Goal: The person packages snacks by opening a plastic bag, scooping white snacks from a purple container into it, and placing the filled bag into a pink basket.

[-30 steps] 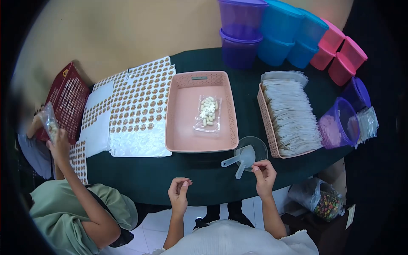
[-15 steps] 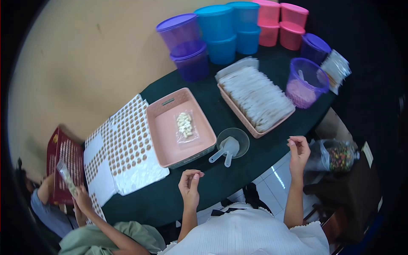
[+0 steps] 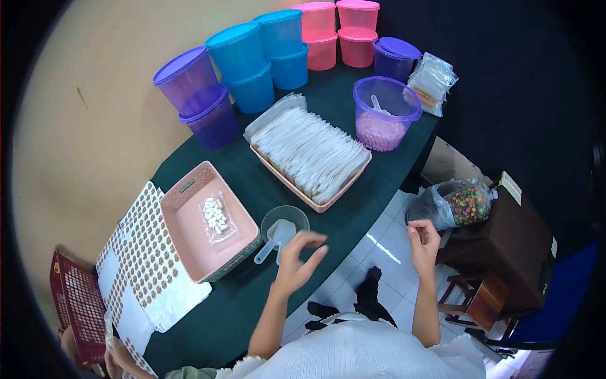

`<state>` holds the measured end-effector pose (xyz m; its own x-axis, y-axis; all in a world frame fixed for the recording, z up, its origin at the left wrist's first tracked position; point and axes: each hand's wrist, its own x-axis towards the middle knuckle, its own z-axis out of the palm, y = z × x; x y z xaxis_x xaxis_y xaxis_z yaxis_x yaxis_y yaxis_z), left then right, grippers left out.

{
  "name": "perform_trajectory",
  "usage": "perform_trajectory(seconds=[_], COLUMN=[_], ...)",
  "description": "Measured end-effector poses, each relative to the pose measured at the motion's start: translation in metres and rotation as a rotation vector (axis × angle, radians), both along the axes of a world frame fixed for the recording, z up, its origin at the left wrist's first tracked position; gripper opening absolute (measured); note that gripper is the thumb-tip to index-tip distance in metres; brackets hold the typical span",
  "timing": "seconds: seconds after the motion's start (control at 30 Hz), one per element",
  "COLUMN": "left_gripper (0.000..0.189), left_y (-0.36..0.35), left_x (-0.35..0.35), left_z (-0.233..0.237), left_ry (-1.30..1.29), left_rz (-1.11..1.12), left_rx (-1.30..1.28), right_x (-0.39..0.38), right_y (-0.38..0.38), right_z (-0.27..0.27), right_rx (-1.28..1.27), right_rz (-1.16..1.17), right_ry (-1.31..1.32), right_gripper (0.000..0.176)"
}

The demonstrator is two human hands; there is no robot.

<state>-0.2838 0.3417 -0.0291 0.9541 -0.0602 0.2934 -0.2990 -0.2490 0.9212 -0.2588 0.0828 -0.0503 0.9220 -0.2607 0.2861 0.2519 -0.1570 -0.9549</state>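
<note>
My left hand (image 3: 298, 264) is over the table's front edge, thumb and fingers apart and nothing in it. Just beyond it, a clear bowl (image 3: 305, 218) holds translucent white scoops (image 3: 278, 239), partly covered by my fingers. To its left, a pink basket (image 3: 186, 247) contains a clear bag of white oblong pieces (image 3: 216, 216). My right hand (image 3: 424, 245) hovers beyond the table's edge above the floor, fingers curled in toward the thumb, with no object visible in it. Another pink basket (image 3: 297, 189), packed with white packets (image 3: 309, 151), stands farther back.
A purple tub (image 3: 386, 120) has pink contents and a scoop. Lidded tubs (image 3: 235, 57) are stacked behind. Sheets of small brown pieces (image 3: 148, 252) lie left, near a red crate (image 3: 79, 303) and another person's hand (image 3: 120, 359). A bag of colourful pieces (image 3: 470, 202) is at right.
My view has turned right, so the table things appear farther left. My left hand has opened from a pinch and reached toward the bowl. My right hand stays curled.
</note>
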Motion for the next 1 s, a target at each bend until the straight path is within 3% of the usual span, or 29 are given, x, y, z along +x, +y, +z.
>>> perform_trajectory(seconds=[0.07, 0.13, 0.2, 0.27, 0.4, 0.53, 0.57, 0.67, 0.73, 0.8, 0.87, 1.0], left_gripper=[0.033, 0.045, 0.051, 0.056, 0.048, 0.031, 0.016, 0.015, 0.016, 0.017, 0.02, 0.028], left_y=[-0.024, -0.044, -0.059, -0.071, -0.09, -0.095, -0.095, -0.081, -0.078, -0.076, -0.083, -0.127], left_x=[0.04, 0.083, 0.117, 0.142, 0.165, 0.178, 0.18, 0.184, 0.18, 0.171, 0.163, 0.134], left_z=[0.007, -0.005, -0.02, -0.028, -0.043, -0.051, -0.05, -0.049, -0.05, -0.047, -0.041, 0.015], left_ry=[-0.102, -0.233, -0.17, -0.236, -0.288, -0.21, -0.258, -0.217, -0.251, -0.018, -0.46, -0.346], left_rz=[-0.09, 0.009, 0.088, 0.165, 0.424, 0.473, 0.5, 0.367, 0.411, 0.441, 0.61, 0.82], left_rx=[0.105, 0.251, 0.293, 0.503, 0.712, 0.917, 0.887, 0.761, 0.695, 0.552, 0.648, 0.011], right_x=[0.008, 0.02, 0.031, 0.042, 0.058, 0.068, 0.07, 0.073, 0.073, 0.069, 0.066, 0.052], right_y=[-0.005, -0.015, -0.027, -0.042, -0.081, -0.128, -0.138, -0.17, -0.19, -0.207, -0.22, -0.24], right_z=[0.002, 0.001, 0.003, 0.007, 0.006, 0.0, -0.002, -0.004, -0.006, -0.011, -0.016, -0.022], right_rx=[-0.003, -0.074, -0.151, -0.204, -0.247, -0.293, -0.302, -0.352, -0.355, -0.35, -0.326, -0.32], right_rz=[0.048, 0.105, 0.229, 0.293, 0.381, 0.401, 0.405, 0.374, 0.343, 0.302, 0.229, 0.122], right_ry=[0.013, -0.039, -0.072, -0.134, -0.131, -0.081, -0.066, -0.055, -0.035, -0.011, 0.037, 0.059], right_gripper=[0.005, 0.005, 0.005, 0.006, 0.006, 0.006, 0.007, 0.007, 0.007, 0.007, 0.008, 0.008])
